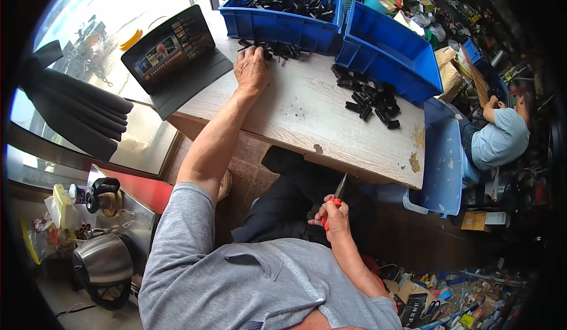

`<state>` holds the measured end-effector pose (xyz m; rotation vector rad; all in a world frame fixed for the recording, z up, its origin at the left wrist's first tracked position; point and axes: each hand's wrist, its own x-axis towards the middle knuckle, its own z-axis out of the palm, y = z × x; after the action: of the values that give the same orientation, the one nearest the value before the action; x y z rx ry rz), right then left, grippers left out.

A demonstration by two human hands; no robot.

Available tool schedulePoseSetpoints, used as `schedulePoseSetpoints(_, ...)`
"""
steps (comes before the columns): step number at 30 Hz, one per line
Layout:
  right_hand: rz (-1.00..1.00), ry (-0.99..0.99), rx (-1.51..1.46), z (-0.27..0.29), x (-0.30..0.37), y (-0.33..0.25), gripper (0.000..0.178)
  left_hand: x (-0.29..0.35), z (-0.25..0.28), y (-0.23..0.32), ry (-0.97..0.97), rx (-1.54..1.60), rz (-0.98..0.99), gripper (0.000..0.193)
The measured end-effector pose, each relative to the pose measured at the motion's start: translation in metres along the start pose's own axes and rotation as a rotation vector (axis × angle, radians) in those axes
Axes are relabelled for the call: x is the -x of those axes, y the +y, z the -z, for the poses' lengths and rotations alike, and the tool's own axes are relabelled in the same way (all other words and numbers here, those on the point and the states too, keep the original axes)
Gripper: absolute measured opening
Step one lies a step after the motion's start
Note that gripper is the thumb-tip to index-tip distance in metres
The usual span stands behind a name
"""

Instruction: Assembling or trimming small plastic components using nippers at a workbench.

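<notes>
My right hand [336, 218], low in front of my lap, is closed around the red handles of long-nose pliers [340, 189]. Their pointed metal jaws aim up toward the table's front edge. At the far left of the table, my left hand [251, 71] has its fingers bent together over the near side of a small pile of black plastic parts [286, 51]. The fingertips pinch at a part there, partly hidden by the hand. A second heap of black plastic parts [373, 101] lies on the right of the table.
On the pale worn table [295, 103], a blue crate [277, 26] full of black parts stands behind my left hand. Another blue crate [390, 46] is right of it. A tablet [171, 52] leans at left. A blue tub [440, 165] and a seated person [502, 132] are at right.
</notes>
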<state>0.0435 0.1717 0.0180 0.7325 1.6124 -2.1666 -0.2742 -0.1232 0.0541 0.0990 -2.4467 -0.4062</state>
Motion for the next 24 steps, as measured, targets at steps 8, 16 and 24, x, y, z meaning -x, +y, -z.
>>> schedulePoseSetpoints(8,0.012,0.028,0.014,0.0,-0.004,0.0,0.019,0.005,0.003,0.011,0.098,0.012,-0.164,0.025)
schedulePoseSetpoints(16,0.015,0.006,0.011,0.001,-0.002,-0.001,0.019,0.018,0.025,0.021,0.087,0.108,-0.188,0.015)
schedulePoseSetpoints(24,0.035,-0.003,-0.032,0.001,-0.004,-0.003,0.017,0.055,0.07,0.051,0.133,0.607,-0.269,0.019)
